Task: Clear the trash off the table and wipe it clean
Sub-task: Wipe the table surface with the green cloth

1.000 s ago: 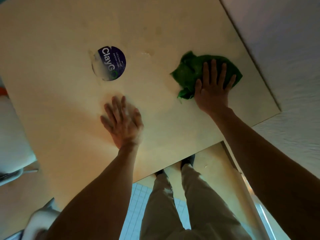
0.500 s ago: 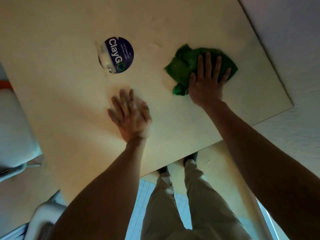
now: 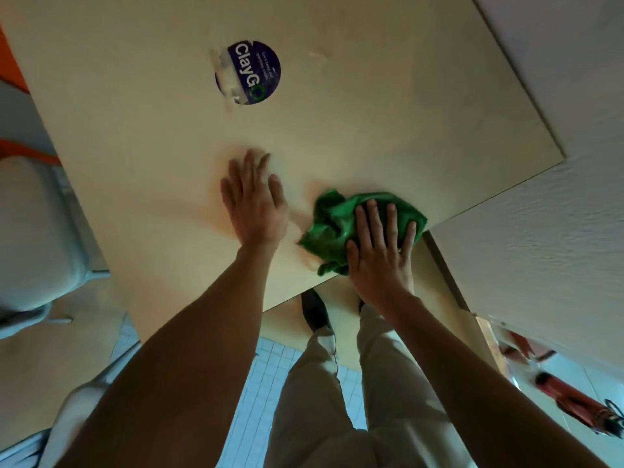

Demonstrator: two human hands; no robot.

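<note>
I see my right hand (image 3: 380, 251) lying flat on the green cloth (image 3: 337, 224), fingers a little spread and pressing it down, not pinching it. The cloth is crumpled and sits at the near edge of the table (image 3: 141, 136), close to its right corner. My left hand (image 3: 255, 204) rests flat on the bare wood just beside the cloth, fingers nearly together, holding nothing. A round dark sticker (image 3: 250, 72), partly peeled, is further up the table, well apart from both hands.
</note>
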